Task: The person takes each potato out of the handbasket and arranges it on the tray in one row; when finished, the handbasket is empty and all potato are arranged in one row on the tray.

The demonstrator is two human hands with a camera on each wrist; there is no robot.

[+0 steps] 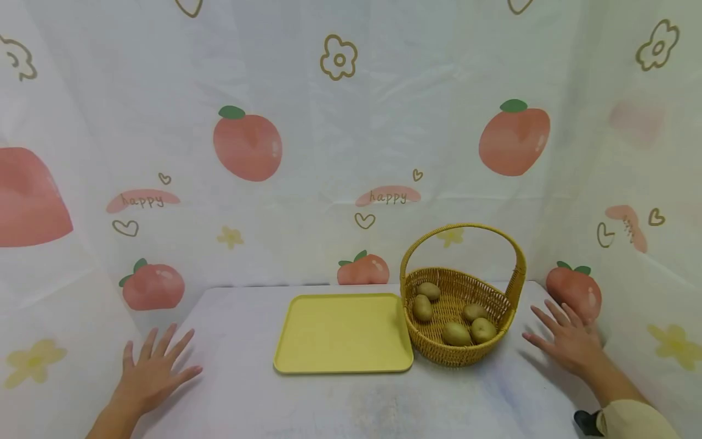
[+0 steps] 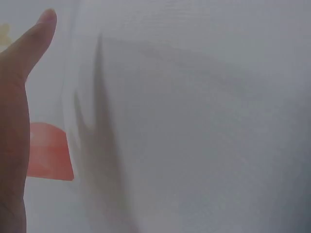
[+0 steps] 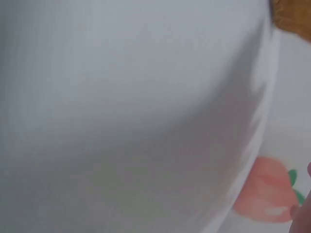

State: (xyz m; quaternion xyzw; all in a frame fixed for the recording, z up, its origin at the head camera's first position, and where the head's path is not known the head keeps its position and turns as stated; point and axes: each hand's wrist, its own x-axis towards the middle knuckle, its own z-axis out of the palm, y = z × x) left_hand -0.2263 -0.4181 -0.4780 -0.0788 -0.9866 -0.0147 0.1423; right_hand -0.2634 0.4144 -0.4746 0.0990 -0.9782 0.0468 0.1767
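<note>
My left hand (image 1: pixel 147 375) is held over the left edge of the white table with its fingers spread and nothing in them. In the left wrist view the thumb (image 2: pixel 41 41) sticks out over the pale surface. On the right, my right hand (image 1: pixel 573 341) also has spread fingers and holds nothing. It is nearest to a wicker basket (image 1: pixel 450 356) with a tall looped handle, a short way to its left. Several potatoes (image 1: pixel 456 334) lie in the basket. Left of the basket, right against it in the head view, lies a yellow rectangular tray (image 1: pixel 342 335) with nothing on it.
The table (image 1: pixel 230 402) has a white covering. A white curtain (image 1: pixel 329 152) printed with peaches, flowers and hearts hangs behind it and on both sides. The basket's handle rises well above its rim. A corner of the basket (image 3: pixel 294 17) shows in the right wrist view.
</note>
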